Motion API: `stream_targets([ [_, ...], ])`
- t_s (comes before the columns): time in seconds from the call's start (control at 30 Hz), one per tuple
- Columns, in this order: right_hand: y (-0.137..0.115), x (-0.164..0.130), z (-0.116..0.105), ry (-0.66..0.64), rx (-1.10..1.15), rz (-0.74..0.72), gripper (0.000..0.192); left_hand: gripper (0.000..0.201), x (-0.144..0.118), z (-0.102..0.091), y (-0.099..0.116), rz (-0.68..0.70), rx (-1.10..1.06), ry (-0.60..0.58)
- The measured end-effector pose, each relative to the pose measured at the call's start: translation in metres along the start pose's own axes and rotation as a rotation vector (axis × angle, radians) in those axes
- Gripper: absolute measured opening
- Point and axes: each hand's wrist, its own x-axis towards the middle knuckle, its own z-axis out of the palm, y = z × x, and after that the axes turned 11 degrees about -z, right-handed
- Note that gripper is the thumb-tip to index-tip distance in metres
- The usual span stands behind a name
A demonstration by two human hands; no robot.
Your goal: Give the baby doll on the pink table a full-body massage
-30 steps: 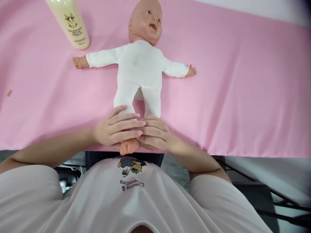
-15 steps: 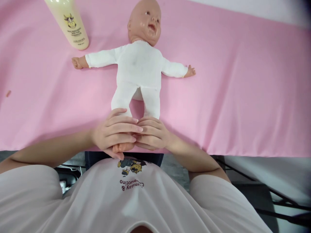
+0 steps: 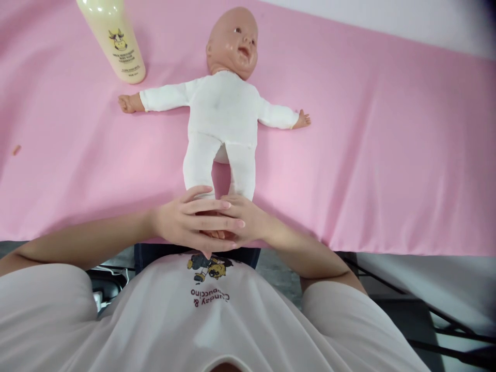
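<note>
Where hands (image 3: 209,225) clasp, doll's feet (image 3: 215,235) lie

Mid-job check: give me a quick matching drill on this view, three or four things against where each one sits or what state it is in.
Things:
1. lotion bottle
2. baby doll
3. left hand
4. right hand

Places or states:
a. lies on its back, arms spread, on the pink sheet
b. stands at the far left
c. lies under the other hand's fingers, at the doll's foot
d. fingers lie on top, across the doll's feet

Pairs: 1-b, 2-a, 3-d, 4-c
</note>
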Motion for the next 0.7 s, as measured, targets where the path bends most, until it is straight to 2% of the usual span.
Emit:
stream_targets([
  [0.07, 0.000, 0.000, 0.000, -0.007, 0.031, -0.008, 0.043, 0.023, 0.011, -0.001, -0.004, 0.203, 0.023, 0.082],
  [0.13, 0.001, -0.001, 0.000, -0.046, 0.036, -0.015, 0.040, 0.034, 0.018, -0.003, -0.007, 0.266, 0.076, 0.076],
  [0.27, 0.004, -0.003, 0.005, -0.100, 0.023, -0.072, 0.035, 0.045, 0.021, -0.004, -0.009, 0.259, 0.075, 0.046],
  [0.4, 0.005, -0.005, 0.007, -0.045, -0.049, -0.105, 0.035, 0.040, 0.018, -0.004, -0.009, 0.267, 0.091, 0.014],
  [0.6, 0.004, -0.004, 0.000, -0.092, -0.095, -0.089, 0.029, 0.034, 0.015, -0.008, -0.004, 0.221, 0.100, -0.085],
  [0.7, 0.004, -0.004, 0.000, 0.007, -0.106, -0.092, 0.032, 0.025, 0.019, -0.008, 0.002, 0.197, 0.068, -0.049],
])
